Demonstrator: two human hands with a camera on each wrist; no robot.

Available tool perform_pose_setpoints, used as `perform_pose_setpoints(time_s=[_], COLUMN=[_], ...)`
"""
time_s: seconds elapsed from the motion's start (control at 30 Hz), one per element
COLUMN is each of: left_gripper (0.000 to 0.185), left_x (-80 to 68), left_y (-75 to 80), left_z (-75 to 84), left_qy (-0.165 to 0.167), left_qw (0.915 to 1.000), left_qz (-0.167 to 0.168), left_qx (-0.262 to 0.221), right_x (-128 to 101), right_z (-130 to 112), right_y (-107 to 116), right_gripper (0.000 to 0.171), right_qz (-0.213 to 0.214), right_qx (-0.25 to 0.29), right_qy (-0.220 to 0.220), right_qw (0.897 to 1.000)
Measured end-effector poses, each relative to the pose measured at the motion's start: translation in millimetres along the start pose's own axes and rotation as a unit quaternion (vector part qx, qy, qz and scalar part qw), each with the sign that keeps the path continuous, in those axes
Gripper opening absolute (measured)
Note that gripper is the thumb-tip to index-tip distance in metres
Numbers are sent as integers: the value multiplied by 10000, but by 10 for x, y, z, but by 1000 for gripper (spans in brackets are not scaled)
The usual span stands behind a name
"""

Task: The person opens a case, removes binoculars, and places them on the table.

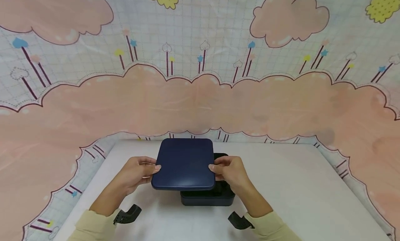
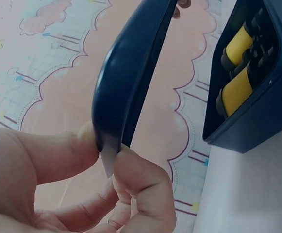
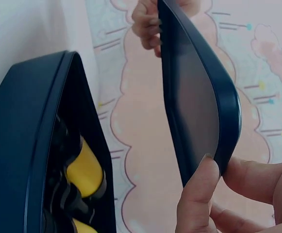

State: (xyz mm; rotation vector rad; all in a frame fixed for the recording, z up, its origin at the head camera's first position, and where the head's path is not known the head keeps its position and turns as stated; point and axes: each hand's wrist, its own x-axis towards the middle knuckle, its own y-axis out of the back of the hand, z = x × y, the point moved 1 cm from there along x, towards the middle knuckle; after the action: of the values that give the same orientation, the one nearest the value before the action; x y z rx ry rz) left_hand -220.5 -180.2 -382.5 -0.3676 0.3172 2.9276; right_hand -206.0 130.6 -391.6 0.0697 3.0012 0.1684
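Note:
Both hands hold a dark blue box lid [image 1: 184, 164] by its opposite side edges, raised above the table. My left hand [image 1: 137, 173] pinches the left edge between thumb and fingers, and my right hand [image 1: 229, 171] pinches the right edge. Below and partly behind the lid is a dark blue open box [image 1: 207, 200], its left part covered by the lid in the head view. Inside the box, the left wrist view shows yellow cylinders [image 2: 238, 91] with black parts around them. The lid's hollow underside [image 3: 194, 92] faces the box in the right wrist view.
The box stands on a white table [image 1: 297, 185]. Behind and around the table hangs a printed cloth [image 1: 200, 102] with pink clouds. A black strap-like piece [image 1: 128, 214] sits at the left wrist, and another black piece [image 1: 240, 221] at the right.

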Motion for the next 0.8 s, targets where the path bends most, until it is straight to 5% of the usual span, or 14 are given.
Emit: perform_pose_setpoints(time_s=[0.8], left_gripper=[51], left_x=[-189], left_y=[496], left_z=[-72], left_qy=[-39], left_qw=[9996], left_qz=[170], left_qx=[216], right_x=[-100], right_z=[-45], right_y=[-427], right_gripper=[32], right_qz=[-614], right_qx=[159], right_qy=[287], right_qw=[9976])
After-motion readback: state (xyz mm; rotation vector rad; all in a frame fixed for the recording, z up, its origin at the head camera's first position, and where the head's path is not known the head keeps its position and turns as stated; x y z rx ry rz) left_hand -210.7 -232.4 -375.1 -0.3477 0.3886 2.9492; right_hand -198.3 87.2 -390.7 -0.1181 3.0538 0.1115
